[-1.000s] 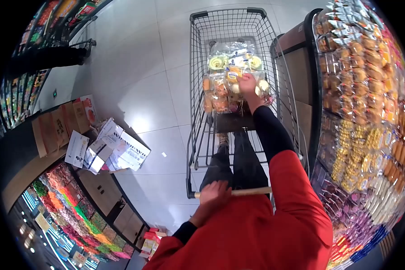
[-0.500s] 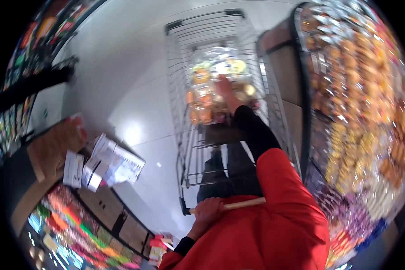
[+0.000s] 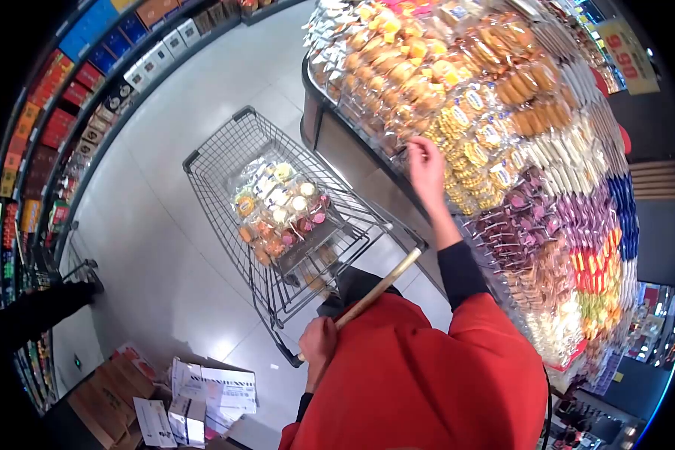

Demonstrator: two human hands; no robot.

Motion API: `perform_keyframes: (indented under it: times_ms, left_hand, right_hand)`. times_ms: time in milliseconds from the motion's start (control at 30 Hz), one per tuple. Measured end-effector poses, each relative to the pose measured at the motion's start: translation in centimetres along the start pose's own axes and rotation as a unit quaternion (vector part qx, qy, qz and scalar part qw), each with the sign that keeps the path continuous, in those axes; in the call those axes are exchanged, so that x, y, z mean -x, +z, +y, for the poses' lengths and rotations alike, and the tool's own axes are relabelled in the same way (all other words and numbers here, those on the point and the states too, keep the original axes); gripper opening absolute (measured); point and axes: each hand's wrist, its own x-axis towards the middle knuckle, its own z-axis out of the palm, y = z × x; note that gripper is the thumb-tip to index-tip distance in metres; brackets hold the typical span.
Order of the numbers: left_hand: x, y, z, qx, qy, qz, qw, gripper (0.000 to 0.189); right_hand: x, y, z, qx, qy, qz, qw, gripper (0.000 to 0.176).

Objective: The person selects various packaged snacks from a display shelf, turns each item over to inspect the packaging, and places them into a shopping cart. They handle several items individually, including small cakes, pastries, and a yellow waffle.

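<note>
My left hand (image 3: 319, 342) is wrapped round the pale handle bar (image 3: 380, 288) of a wire shopping cart (image 3: 192, 159), near the bar's left end. Clear-wrapped snacks (image 3: 279, 196) lie in the cart basket, some orange-brown, some with yellow or pink round tops. Out to the right, my right hand (image 3: 427, 169) hovers at the near edge of a heaped food display, with fingers bent but apart and nothing visible in them. Right beside its fingertips are packs of yellow twisted snacks (image 3: 465, 124) and brown wrapped buns (image 3: 397, 67).
Purple packs (image 3: 529, 199) and striped colourful packs (image 3: 596, 262) continue along the display. Shelves with boxed goods (image 3: 60, 120) curve along the left. Cardboard boxes (image 3: 214, 390) sit at lower left. A price sign (image 3: 627, 56) hangs at upper right.
My right hand has left the snacks in the cart and moved right to the display. The view has turned right, and the cart appears tilted. My left hand keeps its hold on the handle bar.
</note>
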Motion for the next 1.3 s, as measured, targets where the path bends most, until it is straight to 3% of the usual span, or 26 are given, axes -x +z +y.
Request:
perform_keyframes:
  times_ms: [100,167,233,267,300,433,533,567,600,633,700,733,800,967,1067,1167,1300]
  left_hand:
    - [-0.6,-0.6,-0.1,0.035,-0.005,0.001,0.999,0.018]
    - [-1.1,-1.0,0.1,0.022,0.054,-0.006,0.998,0.02]
    - [-1.4,-1.3,-0.8,0.02,0.093,-0.015,0.995,0.022]
    - [-1.7,-1.8,-0.9,0.003,0.106,-0.067,0.992,0.024]
    - [-2.1,-2.1,-1.0,-0.014,0.118,-0.119,0.986,0.027]
    - [-2.6,-3.1,-1.1,-0.034,0.12,-0.14,0.982,0.032]
    - [-3.6,-3.1,-1.9,-0.028,0.145,-0.127,0.981,0.034]
    - [-3.5,-3.0,-1.9,-0.022,0.138,-0.134,0.981,0.035]
    - [-3.4,-3.0,-2.2,-0.015,0.129,-0.143,0.981,0.035]
    - [-3.4,-3.0,-2.3,-0.018,0.131,-0.142,0.981,0.035]
    - [-3.1,-3.2,-2.1,-0.016,0.121,-0.144,0.982,0.036]
    - [-3.1,-3.2,-2.2,-0.017,0.121,-0.141,0.982,0.036]
    - [-3.3,-3.2,-2.3,-0.022,0.108,-0.156,0.982,0.036]
    - [-3.2,-3.4,-1.9,-0.02,0.102,-0.155,0.982,0.035]
    - [-3.0,-3.3,-1.8,0.032,0.093,-0.141,0.985,0.034]
    - [-3.0,-2.9,-2.8,0.113,0.089,-0.112,0.983,0.032]
    - [-3.5,-3.5,-2.7,0.199,0.107,-0.056,0.973,0.03]
  right_hand:
    - [-0.7,-6.1,-1.3,0.127,-0.112,0.128,0.977,0.019]
    - [-0.9,-7.8,-1.3,0.087,-0.082,0.139,0.983,0.028]
    - [-1.2,-8.5,0.0,0.089,0.052,0.13,0.986,0.045]
    - [-1.4,-8.8,0.1,0.152,0.038,0.13,0.979,0.06]
    - [-1.5,-8.9,0.3,0.148,0.037,0.134,0.979,0.06]
    - [-2.4,-8.6,1.6,0.183,0.075,0.102,0.975,0.072]
    - [-5.3,-7.3,4.8,0.115,0.079,0.118,0.983,0.069]
    - [-5.9,-6.8,4.9,-0.049,0.156,0.137,0.977,0.062]
    - [-6.2,-6.5,5.2,-0.211,0.23,0.15,0.938,0.056]
    - [-6.5,-6.6,5.5,-0.213,0.23,0.151,0.938,0.056]
    - [-6.4,-6.8,5.2,-0.33,0.25,0.14,0.899,0.039]
    - [-6.4,-6.9,5.0,-0.332,0.249,0.138,0.899,0.039]
    - [-6.5,-7.1,4.6,-0.388,0.255,0.139,0.874,0.018]
    - [-7.7,-7.7,4.3,-0.419,0.284,0.175,0.845,0.014]
    - [-7.1,-8.1,2.3,-0.433,0.209,0.216,0.85,0.013]
    - [-5.3,-9.4,-0.6,-0.455,0.132,0.179,0.863,0.013]
    - [0.0,-11.2,-8.1,-0.514,0.105,0.088,0.847,0.009]
